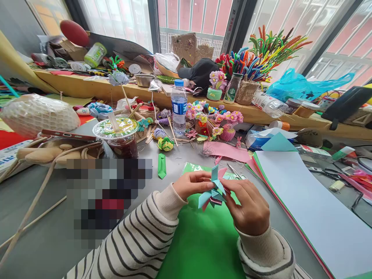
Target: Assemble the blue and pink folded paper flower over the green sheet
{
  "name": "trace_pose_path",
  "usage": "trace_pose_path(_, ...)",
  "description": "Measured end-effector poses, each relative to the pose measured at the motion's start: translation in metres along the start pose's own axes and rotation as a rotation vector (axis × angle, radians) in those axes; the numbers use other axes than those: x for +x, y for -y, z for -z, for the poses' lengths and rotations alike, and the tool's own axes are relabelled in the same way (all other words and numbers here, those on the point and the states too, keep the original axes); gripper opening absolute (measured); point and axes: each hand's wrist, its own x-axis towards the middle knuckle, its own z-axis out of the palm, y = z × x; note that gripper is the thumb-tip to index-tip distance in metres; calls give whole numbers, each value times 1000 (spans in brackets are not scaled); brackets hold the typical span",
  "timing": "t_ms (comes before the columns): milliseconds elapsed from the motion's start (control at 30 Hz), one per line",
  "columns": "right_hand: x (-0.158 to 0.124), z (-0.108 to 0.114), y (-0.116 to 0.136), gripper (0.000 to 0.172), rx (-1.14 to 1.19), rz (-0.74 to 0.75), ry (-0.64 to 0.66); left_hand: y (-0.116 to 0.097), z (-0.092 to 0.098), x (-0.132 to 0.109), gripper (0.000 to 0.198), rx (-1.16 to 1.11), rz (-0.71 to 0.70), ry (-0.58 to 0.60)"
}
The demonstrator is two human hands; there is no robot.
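My left hand [193, 184] and my right hand [248, 207] meet over a green paper sheet [203, 236] on the grey table. Both pinch a small folded paper flower [214, 190] in light blue and pink, its pointed petals sticking out between the fingers. The left fingers grip it from the left, the right fingers curl round it from the right. Both sleeves are cream with dark stripes.
A stack of coloured paper [314, 209] lies at right. A folded green strip [162, 166], a lidded drink cup [119, 135], a water bottle [178, 106], small paper flowers [215, 116] and scissors [236, 172] stand beyond. The shelf behind is cluttered with craft supplies.
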Motion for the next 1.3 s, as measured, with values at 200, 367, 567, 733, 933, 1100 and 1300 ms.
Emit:
trace_pose_path(200,1,3,4,20,49,37,-48,-11,3,-7,36,94,17,67)
trace_pose_path(367,-5,10,8,34,44,157,15,-29,5,-15,27,305,-151,-56)
trace_pose_path(567,-8,11,12,32,5,249,69,-28,-4,-9,24,327,-209,-19)
trace_pose_path(733,-7,11,15,33,-36,267,63,-23,-6,-7,25,202,-90,-10)
trace_pose_path(933,-7,16,14,35,-28,284,109,-19,-5,-7,24,175,-109,-31)
trace_pose_path(1100,-7,16,14,37,-31,291,92,-13,-3,-6,26,155,-119,-52)
trace_pose_path(1300,-9,15,15,40,-16,284,81,-9,-5,-5,23,141,-140,-71)
